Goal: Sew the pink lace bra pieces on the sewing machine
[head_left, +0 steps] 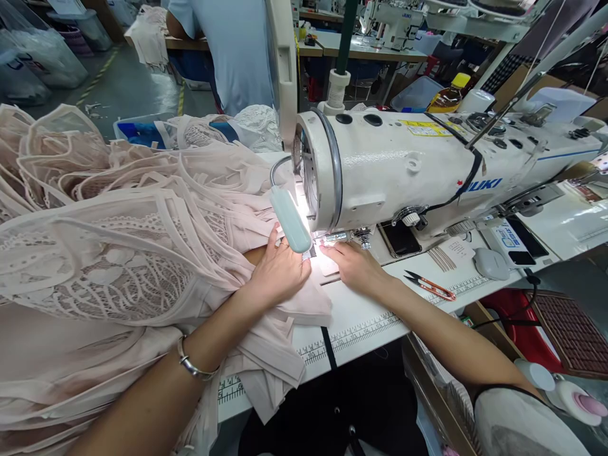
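Note:
My left hand lies on pale pink fabric, left of the needle area, with its fingers apart. A pale green lamp head covers some of its fingertips. My right hand is closed at the fabric's edge under the white sewing machine, its fingertips beside the presser foot area. The needle itself is hidden by the machine head and lamp. A large heap of pale pink lace garments lies left of the machine and partly under my left forearm.
Right of my right hand lie orange-handled thread snips, a dark phone and a white case. A printed ruler runs along the table's front edge. Another person in light blue is beyond the heap.

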Motion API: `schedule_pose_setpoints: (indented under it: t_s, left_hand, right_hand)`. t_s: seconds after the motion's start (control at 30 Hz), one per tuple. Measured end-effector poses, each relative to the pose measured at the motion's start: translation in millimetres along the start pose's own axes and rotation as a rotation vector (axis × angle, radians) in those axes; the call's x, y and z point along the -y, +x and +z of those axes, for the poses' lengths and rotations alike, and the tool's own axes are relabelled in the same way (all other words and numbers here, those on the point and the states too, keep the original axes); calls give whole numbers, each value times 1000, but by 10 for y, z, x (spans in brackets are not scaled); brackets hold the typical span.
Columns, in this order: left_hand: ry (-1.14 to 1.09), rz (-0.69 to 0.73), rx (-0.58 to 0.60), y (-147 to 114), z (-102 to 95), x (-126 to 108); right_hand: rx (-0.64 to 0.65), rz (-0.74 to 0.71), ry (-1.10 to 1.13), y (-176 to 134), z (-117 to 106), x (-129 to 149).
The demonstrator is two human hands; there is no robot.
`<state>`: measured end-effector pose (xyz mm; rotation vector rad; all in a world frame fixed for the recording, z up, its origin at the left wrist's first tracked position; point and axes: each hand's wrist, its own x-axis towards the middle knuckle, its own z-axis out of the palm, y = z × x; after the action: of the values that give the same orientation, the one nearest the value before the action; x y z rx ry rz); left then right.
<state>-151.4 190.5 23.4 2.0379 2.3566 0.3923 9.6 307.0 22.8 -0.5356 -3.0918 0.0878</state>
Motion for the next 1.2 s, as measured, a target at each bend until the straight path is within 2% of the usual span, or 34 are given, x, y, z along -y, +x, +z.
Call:
schedule_pose_setpoints:
  t_s: [0.33,0.53,0.83,1.2]
  left_hand:
    - [37,-16,21,-9,-1,-14]
    - [19,-21,-6,-12,9,-15]
    - [23,-65,34,-8,-39,-48]
    - [19,-40,-23,-15,17,-21]
  right_hand:
    - [163,97,-18,53,-158,97]
    - [220,100,-15,70,-216,113]
    - [216,108,26,75,-232,132]
    - [204,119,79,75,-212,103]
